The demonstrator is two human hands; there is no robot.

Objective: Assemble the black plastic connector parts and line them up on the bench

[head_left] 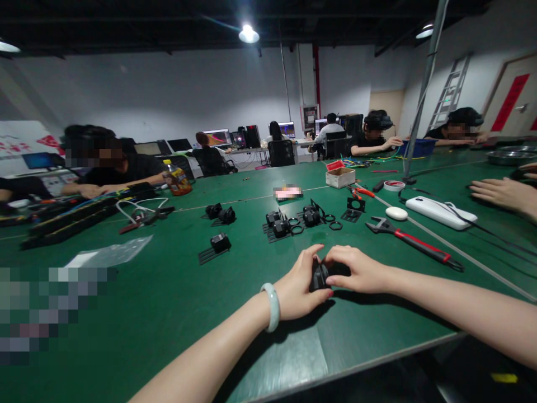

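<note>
Both hands meet round a small black plastic fitting [319, 276] near the front edge of the green table [159, 313]. My left hand [300, 284], with a pale bangle [273, 307] at the wrist, grips it from the left between thumb and fingers. From the right, my right hand [353, 268] closes its fingers on the same part; much of the part is hidden by them. Beyond the hands lie several similar black fittings [279, 225] with slotted plates, and loose black rings [335, 225]. A black square bracket [355, 207] stands upright behind them.
Right of my hands lies a red-handled adjustable wrench [413, 242], with a white power bank [440, 212] and a white oval object [396, 213] behind it. A small box [339, 176], tape roll [394, 186] and drink bottle [178, 178] stand farther back. Another person's hand [503, 196] rests at right.
</note>
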